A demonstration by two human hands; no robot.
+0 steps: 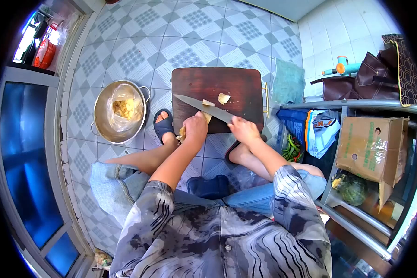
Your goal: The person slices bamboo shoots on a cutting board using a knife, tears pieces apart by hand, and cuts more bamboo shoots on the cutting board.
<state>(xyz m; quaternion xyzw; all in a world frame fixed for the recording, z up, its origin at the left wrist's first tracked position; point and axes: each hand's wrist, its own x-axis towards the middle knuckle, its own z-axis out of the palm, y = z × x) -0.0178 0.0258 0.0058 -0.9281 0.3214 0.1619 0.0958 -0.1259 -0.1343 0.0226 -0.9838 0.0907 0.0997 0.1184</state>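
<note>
A person in a black, white and grey patterned shirt (227, 245) and blue jeans (120, 185) sits with knees apart, seen from above. In front of them, the left hand (195, 127) is curled closed around a pale piece of food (182, 135), which pokes out at both ends. The right hand (243, 130) is wrapped around the handle of a large knife (204, 107), its blade angled to the upper left across the food's far end. Both are over the near edge of a low, dark red-brown tabletop (213, 79). Beyond the blade lie two cut pieces (224, 98). To the left, on the patterned tile floor (148, 51), a two-handled metal pot (101, 111) holds a clear bag of yellowish chunks (123, 109).
</note>
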